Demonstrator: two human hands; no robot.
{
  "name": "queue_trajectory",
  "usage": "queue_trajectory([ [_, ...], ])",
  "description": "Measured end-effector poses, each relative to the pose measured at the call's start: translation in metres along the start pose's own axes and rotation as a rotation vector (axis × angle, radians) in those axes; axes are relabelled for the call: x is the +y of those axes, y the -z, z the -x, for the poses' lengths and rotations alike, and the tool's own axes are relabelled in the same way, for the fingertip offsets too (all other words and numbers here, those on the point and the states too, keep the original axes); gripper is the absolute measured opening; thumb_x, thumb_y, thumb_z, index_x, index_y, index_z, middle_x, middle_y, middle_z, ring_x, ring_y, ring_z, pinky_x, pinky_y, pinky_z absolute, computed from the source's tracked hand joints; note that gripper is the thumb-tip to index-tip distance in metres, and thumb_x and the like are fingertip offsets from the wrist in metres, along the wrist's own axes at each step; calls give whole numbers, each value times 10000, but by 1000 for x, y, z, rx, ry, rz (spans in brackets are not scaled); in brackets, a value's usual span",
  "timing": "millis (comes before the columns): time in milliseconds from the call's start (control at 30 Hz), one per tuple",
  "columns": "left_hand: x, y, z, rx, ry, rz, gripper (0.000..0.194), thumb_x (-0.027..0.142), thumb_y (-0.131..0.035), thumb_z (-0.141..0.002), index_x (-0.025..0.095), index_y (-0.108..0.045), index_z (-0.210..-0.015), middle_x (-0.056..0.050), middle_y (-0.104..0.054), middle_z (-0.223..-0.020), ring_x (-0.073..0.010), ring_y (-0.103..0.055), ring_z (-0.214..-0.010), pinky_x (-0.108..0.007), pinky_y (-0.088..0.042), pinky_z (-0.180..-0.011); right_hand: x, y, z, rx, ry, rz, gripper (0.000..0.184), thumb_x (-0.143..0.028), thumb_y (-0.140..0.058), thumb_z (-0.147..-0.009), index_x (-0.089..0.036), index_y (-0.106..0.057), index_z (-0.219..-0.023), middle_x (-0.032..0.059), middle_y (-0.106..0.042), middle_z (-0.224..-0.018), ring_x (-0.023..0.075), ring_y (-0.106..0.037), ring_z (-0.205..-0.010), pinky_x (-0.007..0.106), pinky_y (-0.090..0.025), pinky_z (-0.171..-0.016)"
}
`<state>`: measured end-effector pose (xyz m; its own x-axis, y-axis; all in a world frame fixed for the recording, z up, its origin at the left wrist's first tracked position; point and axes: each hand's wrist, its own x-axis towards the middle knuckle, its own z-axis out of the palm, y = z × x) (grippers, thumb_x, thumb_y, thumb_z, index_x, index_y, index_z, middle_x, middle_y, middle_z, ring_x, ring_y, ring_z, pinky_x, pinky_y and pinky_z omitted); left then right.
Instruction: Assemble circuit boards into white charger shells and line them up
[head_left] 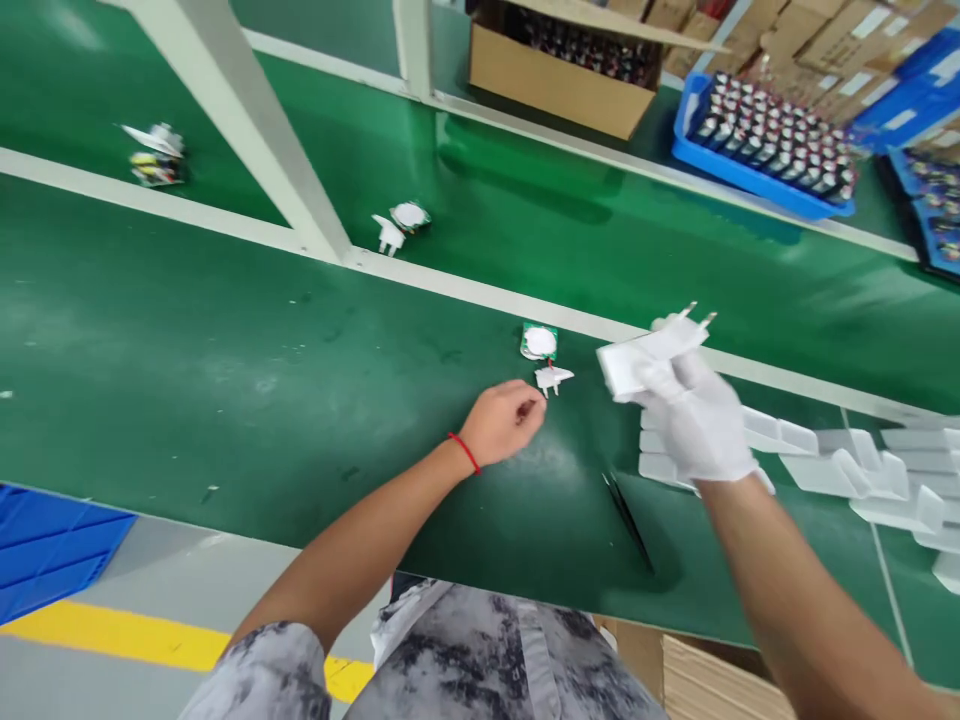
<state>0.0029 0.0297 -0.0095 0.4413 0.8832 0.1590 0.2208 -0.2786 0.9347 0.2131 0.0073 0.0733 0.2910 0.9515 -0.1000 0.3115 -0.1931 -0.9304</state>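
Nearest us, at the bottom of the frame, is our patterned shirt (525, 650). Just beyond it, right of centre, black tweezers (628, 522) lie on the green table (225, 400). At the centre, our bare left hand (501, 422), with a red band (465, 453) at the wrist, has its fingers curled beside a small white plug piece (551, 378); we cannot tell whether they hold or touch anything. Right of centre, our white-gloved right hand (694, 415) is closed around a white plug case (649, 358), raised, its two prongs pointing to the upper right. White covers (832, 472) lie in rows at the right edge. Beyond our left hand sits a green board (539, 341) with a white disc. Farther off, at the upper right, are a filled blue tray (757, 185) and an open cardboard box (559, 85).
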Motion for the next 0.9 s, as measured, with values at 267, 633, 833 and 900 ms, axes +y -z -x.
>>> queue_trajectory([
  [267, -2, 1, 2, -137, -66, -247, 144, 187, -562, -876, 198, -637, -753, 3, -566, -670, -163, -579, -717, -275, -503, -768, -24, -18, -126, 231, 34, 511, 647, -116, -553, -832, -173, -510, -1475, 109, -680, -1280, 229, -633, -1105, 394, -478, -1010],
  [633, -6, -3, 2, -183, -119, -343, 169, 217, -514, -918, 185, -650, -822, -35, -615, -748, -186, -614, -788, -309, -528, -821, -27, -15, -135, 201, -108, 905, 478, -344, -650, -797, -111, -559, -1204, 217, -590, -1114, 287, -591, -917, 438, -473, -817],
  [833, -6, -4, 2, -161, -123, -391, 146, 212, -538, -908, 189, -660, -831, -23, -614, -726, -176, -618, -775, -296, -530, -812, -44, -33, -96, -125, 169, 1072, 354, -376, -503, -922, -202, -671, -1180, 143, -687, -1082, 296, -638, -1041, 406, -501, -898],
  [900, -6, -5, 3, -153, -127, -408, 139, 205, -542, -905, 185, -662, -837, -25, -616, -731, -177, -618, -770, -299, -530, -803, -46, -48, -90, -285, 251, 1093, 327, -407, -508, -927, -218, -718, -1092, 120, -717, -1061, 282, -658, -1012, 373, -517, -877],
])
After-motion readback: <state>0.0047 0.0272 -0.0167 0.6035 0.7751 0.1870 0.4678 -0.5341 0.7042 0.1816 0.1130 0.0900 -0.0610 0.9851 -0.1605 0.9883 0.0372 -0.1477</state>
